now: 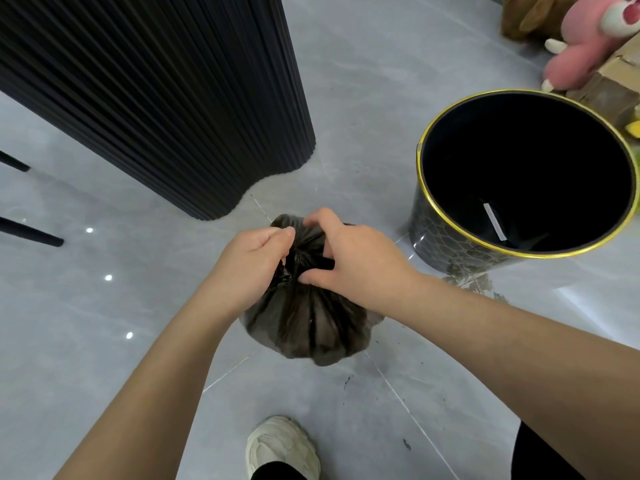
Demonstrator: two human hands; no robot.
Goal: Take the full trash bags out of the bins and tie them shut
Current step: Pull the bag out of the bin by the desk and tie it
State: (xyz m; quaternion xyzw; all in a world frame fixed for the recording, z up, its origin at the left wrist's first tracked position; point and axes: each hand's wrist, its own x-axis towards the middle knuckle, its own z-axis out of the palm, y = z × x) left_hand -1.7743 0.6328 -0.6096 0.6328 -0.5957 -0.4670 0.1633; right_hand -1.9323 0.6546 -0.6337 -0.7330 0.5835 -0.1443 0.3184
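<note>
You hold the black trash bag [311,327] out of the bin, over the middle of the grey tiled floor [363,98]. Its top is gathered into a puckered neck between your two hands. Whether its bulging bottom touches the tiles cannot be told from this angle.

Your left hand [249,268] is closed in a fist round the gathered plastic on the left of the neck, and a short crumpled tail of bag pokes out under the fist. Your right hand [360,261] comes in from the other side, its thumb and curled fingers pinching the folds at the neck. The two hands are close together, with only bunched plastic between them.

Just right of the bag stands the round black bin [446,244] with its gold rim, upright and unlined. A pale strip [493,220] lies deep inside it. Dirty marks [474,282] stain the floor at its base.

Beyond the bin, toward the far right of the floor, a pink plush toy [581,46] leans on a cardboard box [616,81]. A tall black ribbed column [156,98] rises on the far left, with two thin black furniture legs [31,233] at the left edge. Your pale shoe [280,448] is planted on the near floor below the bag.
</note>
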